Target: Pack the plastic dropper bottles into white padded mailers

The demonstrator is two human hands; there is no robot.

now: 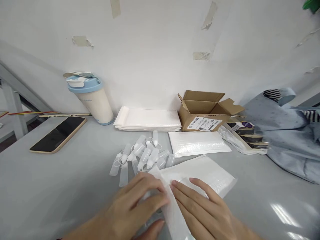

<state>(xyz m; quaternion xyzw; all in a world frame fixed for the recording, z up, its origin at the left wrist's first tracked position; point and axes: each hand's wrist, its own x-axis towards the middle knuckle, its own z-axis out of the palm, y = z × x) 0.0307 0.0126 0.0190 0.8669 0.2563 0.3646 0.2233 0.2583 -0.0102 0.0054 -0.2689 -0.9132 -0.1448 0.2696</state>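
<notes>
A white padded envelope (175, 216) lies between my hands near the front of the table, its lower part cut off by the frame. My left hand (135, 205) is closed on its left edge, thumb and fingertips pressed together there. My right hand (206, 211) rests flat on the envelope, fingers stretched out. Just behind my right fingers is another white padded envelope (210, 173). Beyond my left hand, several small translucent squeeze bottles (140, 153) with tethered white caps lie in a loose heap.
At the back, stacked padded envelopes (152, 119) sit beside an open cardboard box (197, 115). One more envelope (200, 143) lies before the box. A tumbler (95, 100) and a phone (58, 135) are left; packaged items (246, 133) and blue cloth (287, 133) are right.
</notes>
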